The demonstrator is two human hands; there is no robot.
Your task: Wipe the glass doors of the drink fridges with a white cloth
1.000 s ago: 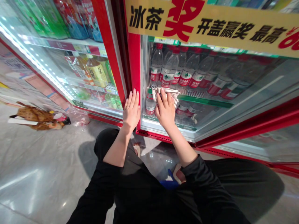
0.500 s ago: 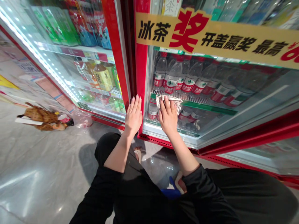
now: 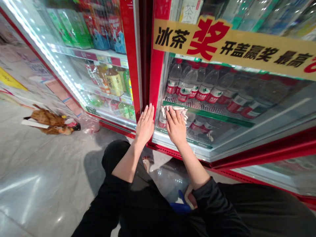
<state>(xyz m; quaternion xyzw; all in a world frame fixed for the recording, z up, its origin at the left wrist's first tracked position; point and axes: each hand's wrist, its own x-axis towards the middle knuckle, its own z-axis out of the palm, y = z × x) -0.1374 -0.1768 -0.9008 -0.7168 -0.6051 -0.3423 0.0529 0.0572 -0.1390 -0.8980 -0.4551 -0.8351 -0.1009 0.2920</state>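
Note:
My right hand (image 3: 176,127) lies with its fingers stretched over a crumpled whitish cloth (image 3: 184,112), pressing it against the glass door (image 3: 224,136) of a red drinks fridge. Part of the cloth is hidden under the fingers. To the left, my left hand (image 3: 145,125) rests flat on the fridge's red door frame (image 3: 157,70), fingers straight and close together, holding nothing. Behind the glass, water bottles (image 3: 185,88) with red caps and red-and-white labels stand on a shelf with a green front edge (image 3: 222,116).
A second fridge with a red frame (image 3: 128,42) stands at the left, stocked with bottles. A yellow banner (image 3: 192,38) crosses the glass above my hands. On the grey floor (image 3: 56,177) lie a brown spotted item (image 3: 46,119) and a clear plastic bag (image 3: 89,123). Something blue (image 3: 181,207) is near my foot.
My right hand and the cloth have slid left across the glass, closer to my left hand. My left hand stays at the door frame. The view has shifted slightly.

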